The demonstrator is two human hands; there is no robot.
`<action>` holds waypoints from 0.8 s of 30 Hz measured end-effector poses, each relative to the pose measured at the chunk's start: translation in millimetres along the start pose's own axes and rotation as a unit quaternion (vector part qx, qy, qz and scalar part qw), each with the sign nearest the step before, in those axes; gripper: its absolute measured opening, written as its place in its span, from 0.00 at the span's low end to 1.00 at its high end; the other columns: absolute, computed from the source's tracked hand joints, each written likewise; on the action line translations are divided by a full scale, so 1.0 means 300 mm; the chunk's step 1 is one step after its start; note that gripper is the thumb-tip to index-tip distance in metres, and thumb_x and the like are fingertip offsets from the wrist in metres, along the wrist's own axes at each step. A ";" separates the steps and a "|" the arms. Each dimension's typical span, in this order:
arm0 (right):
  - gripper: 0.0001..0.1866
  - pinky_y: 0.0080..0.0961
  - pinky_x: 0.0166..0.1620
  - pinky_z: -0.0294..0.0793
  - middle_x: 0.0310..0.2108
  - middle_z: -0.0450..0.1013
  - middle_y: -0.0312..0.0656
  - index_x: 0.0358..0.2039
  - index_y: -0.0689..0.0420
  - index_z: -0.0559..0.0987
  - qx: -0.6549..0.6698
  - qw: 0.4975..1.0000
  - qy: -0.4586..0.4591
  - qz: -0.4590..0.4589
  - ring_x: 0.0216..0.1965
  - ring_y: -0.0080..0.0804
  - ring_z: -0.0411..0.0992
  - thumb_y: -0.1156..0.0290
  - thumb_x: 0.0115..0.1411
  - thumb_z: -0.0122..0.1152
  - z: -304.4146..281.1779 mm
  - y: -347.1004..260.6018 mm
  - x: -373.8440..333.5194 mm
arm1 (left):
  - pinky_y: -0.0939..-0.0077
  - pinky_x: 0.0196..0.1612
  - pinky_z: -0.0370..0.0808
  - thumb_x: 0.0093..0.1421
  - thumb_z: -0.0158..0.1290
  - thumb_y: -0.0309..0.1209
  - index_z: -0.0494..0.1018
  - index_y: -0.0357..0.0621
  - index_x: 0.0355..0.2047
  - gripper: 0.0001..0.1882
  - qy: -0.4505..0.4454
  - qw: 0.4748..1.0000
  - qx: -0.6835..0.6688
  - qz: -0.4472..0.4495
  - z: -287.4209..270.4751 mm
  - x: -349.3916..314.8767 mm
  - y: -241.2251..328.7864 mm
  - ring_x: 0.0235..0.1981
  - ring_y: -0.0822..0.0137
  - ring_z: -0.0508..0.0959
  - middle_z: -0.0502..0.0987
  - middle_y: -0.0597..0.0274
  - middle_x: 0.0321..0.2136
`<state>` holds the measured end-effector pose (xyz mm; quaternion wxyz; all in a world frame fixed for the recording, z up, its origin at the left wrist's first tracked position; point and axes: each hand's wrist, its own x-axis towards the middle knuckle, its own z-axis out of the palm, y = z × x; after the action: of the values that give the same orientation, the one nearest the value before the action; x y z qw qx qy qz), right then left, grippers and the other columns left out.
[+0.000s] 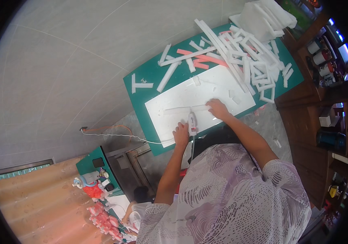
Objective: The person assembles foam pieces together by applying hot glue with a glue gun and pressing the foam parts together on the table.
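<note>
My left hand is closed round the handle of a white glue gun. The gun's tip points away from me and meets the place where two pale foam strips come end to end. A clear stick trails from its back end. The left foam strip lies flat on a white board, with no hand on it. My right hand has its fingers closed on the outer end of the right foam strip. Its fingertips are partly hidden.
The board rests on a green table. White foam strips and pink strips are heaped along the far side, with foam blocks beyond. A white cord runs left from the gun. Another person is at the lower left.
</note>
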<state>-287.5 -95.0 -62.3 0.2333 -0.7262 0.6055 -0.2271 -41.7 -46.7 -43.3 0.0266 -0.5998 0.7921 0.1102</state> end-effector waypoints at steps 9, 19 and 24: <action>0.14 0.34 0.44 0.70 0.36 0.67 0.39 0.36 0.49 0.74 -0.003 1.000 -0.005 -0.007 0.43 0.40 0.66 0.73 0.46 0.61 0.002 0.008 0.005 | 0.55 0.32 0.69 0.52 0.47 0.27 0.67 0.50 0.38 0.11 -0.022 1.000 0.006 -0.001 0.009 0.017 -0.005 0.34 0.56 0.73 0.66 0.56 0.36; 0.13 0.35 0.44 0.70 0.35 0.67 0.40 0.37 0.50 0.74 -0.010 1.000 0.004 -0.004 0.43 0.40 0.66 0.73 0.48 0.60 0.000 0.006 0.004 | 0.54 0.33 0.70 0.53 0.47 0.27 0.68 0.50 0.39 0.12 -0.049 0.999 0.008 -0.007 -0.002 0.033 -0.002 0.35 0.56 0.74 0.66 0.56 0.37; 0.13 0.35 0.48 0.68 0.39 0.68 0.43 0.38 0.52 0.76 0.031 0.998 -0.032 0.049 0.46 0.43 0.66 0.74 0.49 0.59 -0.024 -0.018 0.019 | 0.55 0.32 0.69 0.52 0.47 0.25 0.68 0.49 0.39 0.13 -0.024 1.000 -0.002 0.000 0.003 0.011 -0.024 0.35 0.56 0.73 0.66 0.56 0.36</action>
<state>-286.8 -100.2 -53.2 0.2857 -0.6951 0.6251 -0.2108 -35.8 -51.5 -45.7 0.0449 -0.5970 0.7910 0.1262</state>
